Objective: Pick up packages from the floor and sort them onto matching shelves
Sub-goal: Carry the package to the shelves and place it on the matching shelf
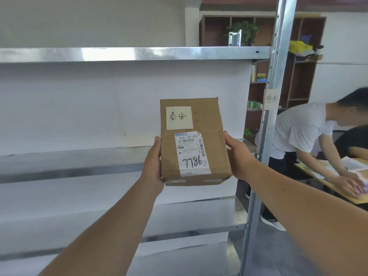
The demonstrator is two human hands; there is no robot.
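Observation:
A brown cardboard package [211, 124] is held up in front of me, in front of the metal shelf unit. It carries a pale yellow handwritten note [179, 117] and a white shipping label [192, 154] with "7786" in marker. My left hand [153, 162] grips its left side, my right hand [238, 156] its right side. Behind it is the middle shelf board [79, 166], with an upper shelf [119, 53] and a lower shelf [199, 222]; none holds a package in view.
The shelf's metal upright [267, 120] stands on the right with a handwritten paper tag [271, 99]. Beyond it a person in a white shirt [298, 132] leans over a table [338, 188]. A dark wooden cubby cabinet [258, 32] stands at the back.

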